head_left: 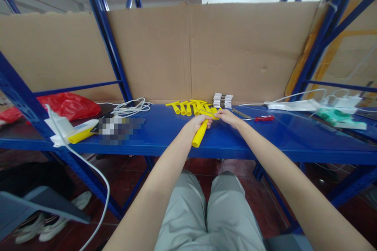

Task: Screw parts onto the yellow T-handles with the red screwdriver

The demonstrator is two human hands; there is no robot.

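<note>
My left hand (pixel 198 122) is closed around a yellow T-shaped tool (pixel 200 135), whose round hollow handle points down toward me. At the right end of the tool's crosspiece, the fingers of my right hand (pixel 228 117) are pinched together; whatever lies between them is too small to make out. Just behind my hands, several more yellow T-shaped tools (pixel 182 108) lie in a row on the blue table (pixel 165 129). A stack of small white packets with dark bands (pixel 223 100) stands behind my right hand.
Right of my hands lie a red-handled screwdriver (pixel 264 118) and a thin flat strip (pixel 241 113). White cable (pixel 132 106), a red plastic bag (pixel 67 105) and a yellow-and-white object (pixel 82 133) are on the left. Cardboard (pixel 235 47) walls the back; a green-and-white packet (pixel 338 117) lies far right.
</note>
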